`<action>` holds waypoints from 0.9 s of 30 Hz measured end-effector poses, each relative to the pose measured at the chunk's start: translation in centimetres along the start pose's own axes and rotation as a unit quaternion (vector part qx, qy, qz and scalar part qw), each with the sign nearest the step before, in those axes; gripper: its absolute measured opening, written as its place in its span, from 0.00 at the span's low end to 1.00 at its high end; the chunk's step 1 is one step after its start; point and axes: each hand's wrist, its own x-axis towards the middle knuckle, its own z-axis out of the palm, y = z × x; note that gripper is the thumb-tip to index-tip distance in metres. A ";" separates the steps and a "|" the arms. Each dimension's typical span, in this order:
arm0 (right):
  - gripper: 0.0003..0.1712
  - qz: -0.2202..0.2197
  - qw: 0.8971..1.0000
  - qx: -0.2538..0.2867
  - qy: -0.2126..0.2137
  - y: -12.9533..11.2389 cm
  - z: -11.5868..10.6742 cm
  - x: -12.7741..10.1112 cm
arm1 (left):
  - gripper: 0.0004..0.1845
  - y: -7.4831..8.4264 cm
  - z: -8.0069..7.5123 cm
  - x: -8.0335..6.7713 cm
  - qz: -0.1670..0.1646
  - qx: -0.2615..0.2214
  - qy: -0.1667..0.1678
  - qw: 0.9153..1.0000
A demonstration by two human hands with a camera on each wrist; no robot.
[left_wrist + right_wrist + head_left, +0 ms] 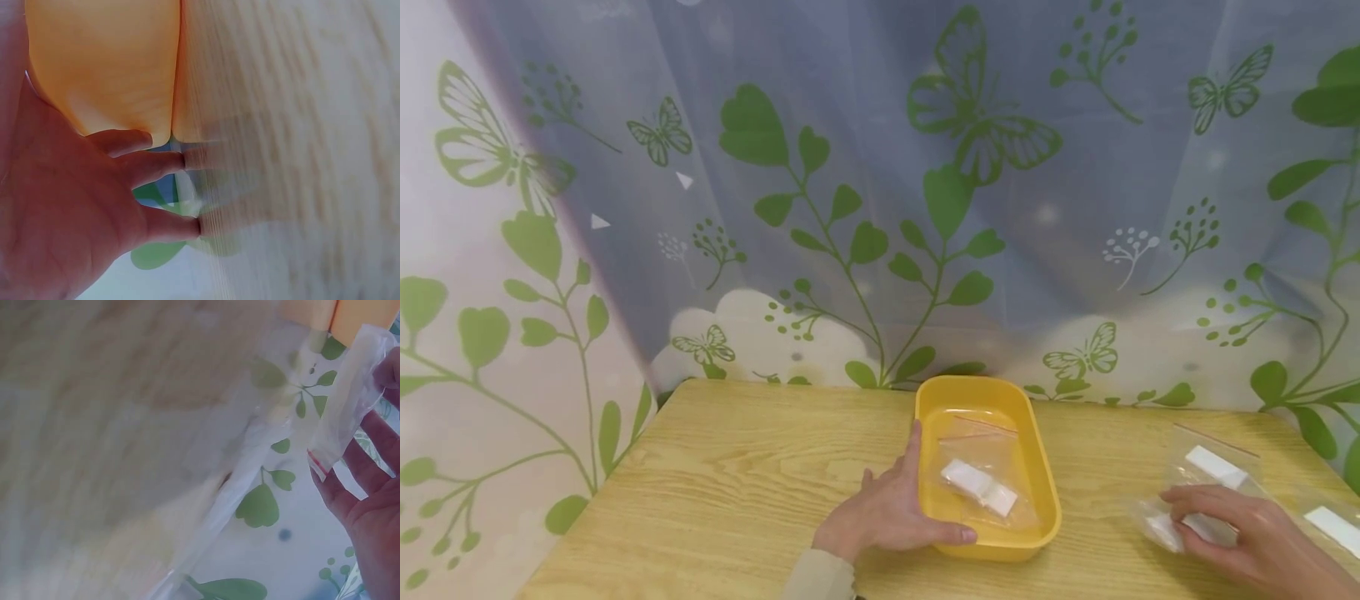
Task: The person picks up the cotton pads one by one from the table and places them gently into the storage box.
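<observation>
The left hand (887,512) steadies the yellow tray (1048,500), thumb curled along its near rim and fingers straight against its left wall; inside, just right of that thumb, lies a clear zip bag (981,479) with a white pad. The right hand (1247,529) rests on another small bag (1187,521) on the wooden table (737,483), fingers lightly curled over it, apparently holding it. Best pinch near the red zip strip so the slippery film cannot slide, and keep the tray braced.

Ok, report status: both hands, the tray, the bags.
Left hand holds yellow tray by its near-left rim. Right hand on a clear zip bag, grip unclear. One bag in tray. Nothing between them.
</observation>
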 end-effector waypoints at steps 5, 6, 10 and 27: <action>0.10 -0.015 1.000 0.015 0.015 -0.1 0.3 1.1 | 0.77 0.0 -0.1 0.0 0.006 0.006 -0.001 1.000; 0.07 -0.018 1.000 0.016 0.018 -0.2 0.4 1.4 | 0.77 0.0 -0.1 0.0 0.006 0.005 -0.001 1.000; 0.12 -0.032 0.999 0.012 0.035 -0.5 0.6 2.5 | 0.77 -0.1 -0.2 0.0 0.007 0.007 -0.003 1.000; 0.07 -0.009 0.999 0.031 0.041 -1.8 1.2 6.0 | 0.78 -0.1 0.0 0.0 0.003 0.006 0.000 1.000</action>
